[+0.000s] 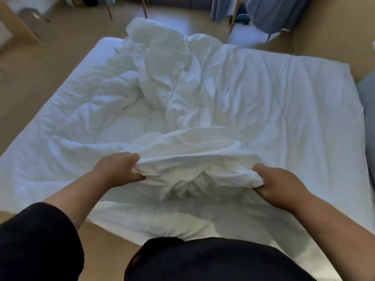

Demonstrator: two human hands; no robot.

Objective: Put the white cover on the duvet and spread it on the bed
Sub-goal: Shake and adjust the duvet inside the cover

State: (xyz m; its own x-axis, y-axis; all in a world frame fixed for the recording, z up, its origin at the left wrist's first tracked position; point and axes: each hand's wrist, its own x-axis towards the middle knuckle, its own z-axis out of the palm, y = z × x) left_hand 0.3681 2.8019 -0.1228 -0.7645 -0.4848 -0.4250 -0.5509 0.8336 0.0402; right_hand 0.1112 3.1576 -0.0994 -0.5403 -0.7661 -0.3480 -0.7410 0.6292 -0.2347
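Standing at the foot of the bed (60,94), the person's left hand (119,169) and right hand (278,183) each grip the bunched white cover (194,167), seemingly gathering its opening; next it must go over the rumpled duvet (172,78) lying mid-bed.

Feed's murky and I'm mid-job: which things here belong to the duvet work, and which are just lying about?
In the job:
left hand and right hand, each with a grip on the white cover
duvet, bunched
bed

Lying about:
blue-grey curtains
wooden legs
grey cushion
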